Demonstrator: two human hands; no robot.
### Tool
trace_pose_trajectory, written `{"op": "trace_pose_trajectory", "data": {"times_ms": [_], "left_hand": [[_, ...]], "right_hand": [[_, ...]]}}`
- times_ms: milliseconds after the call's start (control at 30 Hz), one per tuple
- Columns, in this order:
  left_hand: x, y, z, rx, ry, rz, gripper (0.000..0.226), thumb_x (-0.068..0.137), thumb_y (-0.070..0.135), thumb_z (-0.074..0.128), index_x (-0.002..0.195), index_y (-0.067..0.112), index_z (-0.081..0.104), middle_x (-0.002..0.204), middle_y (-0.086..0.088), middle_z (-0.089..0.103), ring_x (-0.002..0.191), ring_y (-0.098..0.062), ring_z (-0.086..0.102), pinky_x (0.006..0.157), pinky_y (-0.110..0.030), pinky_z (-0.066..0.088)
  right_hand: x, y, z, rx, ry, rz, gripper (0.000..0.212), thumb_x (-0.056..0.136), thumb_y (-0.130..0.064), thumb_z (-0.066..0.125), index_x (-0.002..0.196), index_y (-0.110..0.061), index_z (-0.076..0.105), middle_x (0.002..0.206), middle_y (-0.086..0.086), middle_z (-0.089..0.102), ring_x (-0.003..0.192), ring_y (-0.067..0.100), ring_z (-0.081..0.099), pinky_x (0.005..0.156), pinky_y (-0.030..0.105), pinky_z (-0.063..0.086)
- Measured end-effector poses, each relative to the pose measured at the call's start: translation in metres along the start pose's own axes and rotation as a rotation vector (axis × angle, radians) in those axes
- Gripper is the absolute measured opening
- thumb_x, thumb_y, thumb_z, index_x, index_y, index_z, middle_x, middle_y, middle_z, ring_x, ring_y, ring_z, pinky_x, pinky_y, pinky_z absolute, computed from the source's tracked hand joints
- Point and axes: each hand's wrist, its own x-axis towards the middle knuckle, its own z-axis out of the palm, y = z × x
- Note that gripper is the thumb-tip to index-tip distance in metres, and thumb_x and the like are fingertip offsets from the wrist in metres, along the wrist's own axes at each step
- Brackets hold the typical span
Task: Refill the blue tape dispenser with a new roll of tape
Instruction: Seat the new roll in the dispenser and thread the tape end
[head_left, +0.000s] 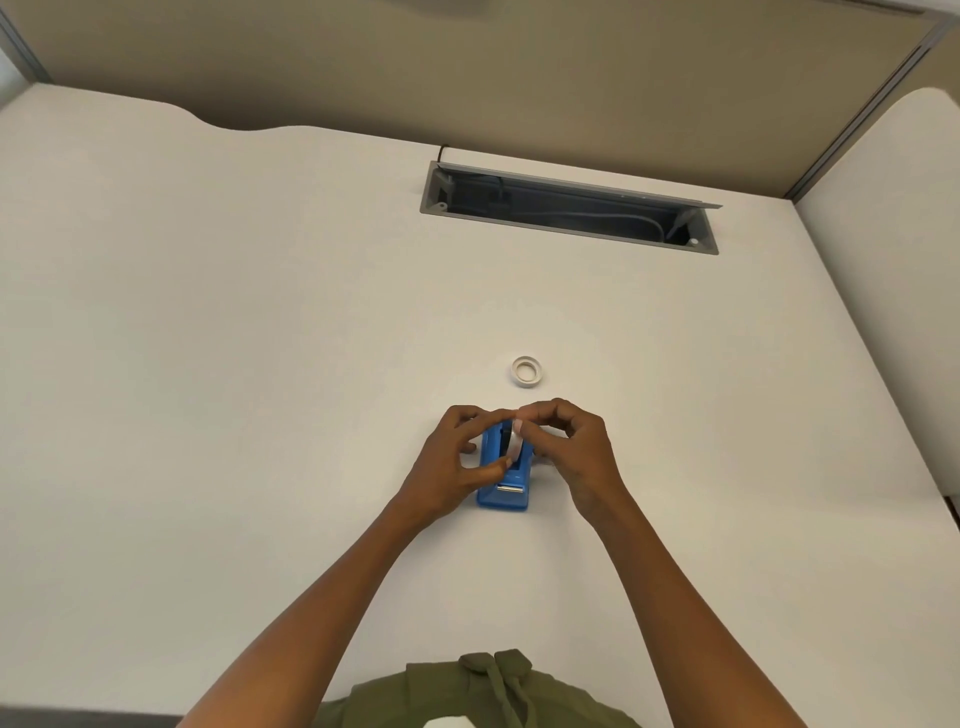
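Both hands pinch the tape roll (515, 441) upright, left hand (457, 462) and right hand (571, 447) flanking it, apparently to seat it in the blue dispenser (506, 493) beneath.

Table mostly open — clutter only at the middle.

The dispenser (504, 480) sits mid-table with both hands closed in over it: left hand (454, 467) on its left flank, right hand (569, 447) on its right, their fingers (540, 413) meeting over the roll (515, 441) at the top, so no way in from above or either side. Just beyond lies a spare ring (528, 371), apart from the hands. Farther back a cable hatch (569, 208) opens in the table (208, 364) — wide bare stretches left and right, walls at the back and right.
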Motion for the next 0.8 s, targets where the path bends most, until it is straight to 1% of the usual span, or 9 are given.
{"op": "trace_pose_trajectory", "data": {"times_ms": [100,167,233,333,433,533,667,733,800], "left_hand": [[0.0001,0.0000,0.0005,-0.003,-0.003,-0.004,0.050,0.081,0.019,0.069,0.127,0.027,0.051,0.119,0.003,0.045,0.105,-0.008,0.048,0.082,-0.003,0.041],[0.0004,0.0000,0.0006,-0.009,-0.002,-0.004,0.049,0.081,0.018,0.069,0.125,0.031,0.051,0.119,0.004,0.045,0.103,-0.007,0.049,0.081,-0.002,0.041],[0.0003,0.0002,0.0007,-0.013,-0.003,0.004,0.049,0.081,0.018,0.068,0.121,0.038,0.048,0.117,0.006,0.045,0.102,-0.003,0.049,0.080,-0.001,0.040],[0.0004,-0.0004,0.0007,-0.019,-0.006,0.018,0.048,0.082,0.018,0.068,0.118,0.042,0.047,0.117,0.006,0.045,0.102,0.001,0.048,0.080,-0.001,0.039],[0.0003,-0.0011,0.0007,-0.021,-0.006,0.023,0.048,0.081,0.019,0.068,0.117,0.043,0.047,0.117,0.006,0.045,0.104,0.002,0.048,0.080,-0.001,0.039],[0.0007,-0.0016,0.0002,-0.020,-0.006,0.024,0.048,0.081,0.019,0.068,0.119,0.040,0.048,0.116,0.006,0.045,0.103,0.001,0.049,0.081,-0.002,0.040],[0.0018,-0.0022,0.0004,-0.006,-0.011,0.011,0.048,0.081,0.019,0.068,0.121,0.037,0.049,0.117,0.006,0.044,0.101,-0.005,0.049,0.080,-0.001,0.040],[0.0021,-0.0023,0.0005,-0.003,-0.012,0.007,0.048,0.081,0.019,0.068,0.122,0.036,0.049,0.117,0.006,0.044,0.101,-0.006,0.049,0.080,-0.001,0.040],[0.0017,-0.0024,0.0004,-0.003,-0.011,0.012,0.048,0.081,0.019,0.069,0.120,0.038,0.048,0.117,0.007,0.044,0.101,-0.004,0.049,0.081,-0.003,0.041]], "right_hand": [[0.0017,-0.0019,0.0009,0.006,0.024,0.019,0.006,0.078,-0.015,0.075,0.082,-0.012,0.072,0.091,0.004,0.073,0.095,0.020,0.067,0.083,0.040,0.055],[0.0011,-0.0022,0.0011,-0.085,0.048,-0.055,0.006,0.079,-0.019,0.075,0.082,-0.016,0.072,0.087,-0.002,0.073,0.089,0.011,0.067,0.082,0.031,0.055],[-0.0012,-0.0018,0.0003,-0.172,0.022,-0.119,0.009,0.078,-0.020,0.076,0.086,-0.019,0.070,0.090,-0.004,0.072,0.091,0.007,0.065,0.078,0.026,0.055],[-0.0036,0.0001,-0.0036,-0.208,-0.059,-0.119,0.025,0.075,-0.016,0.078,0.098,-0.016,0.067,0.101,-0.003,0.068,0.102,0.010,0.061,0.076,0.031,0.058],[-0.0030,0.0000,-0.0066,-0.210,-0.093,-0.106,0.031,0.074,-0.013,0.079,0.102,-0.014,0.066,0.105,-0.001,0.067,0.106,0.012,0.060,0.079,0.034,0.058],[-0.0014,-0.0007,-0.0053,-0.161,-0.083,-0.081,0.027,0.072,-0.010,0.080,0.095,-0.017,0.067,0.102,-0.001,0.068,0.104,0.011,0.061,0.081,0.032,0.057],[0.0014,-0.0010,-0.0033,-0.076,-0.060,-0.052,0.022,0.072,-0.007,0.080,0.087,-0.017,0.068,0.098,0.002,0.069,0.101,0.016,0.064,0.083,0.024,0.052],[0.0014,-0.0010,-0.0033,-0.043,-0.063,-0.042,0.019,0.073,-0.007,0.079,0.086,-0.015,0.068,0.096,0.002,0.070,0.100,0.017,0.064,0.083,0.026,0.053],[0.0015,-0.0007,-0.0035,-0.017,-0.064,-0.029,0.016,0.074,-0.007,0.078,0.087,-0.012,0.069,0.096,0.004,0.070,0.101,0.019,0.065,0.085,0.033,0.054]]}}
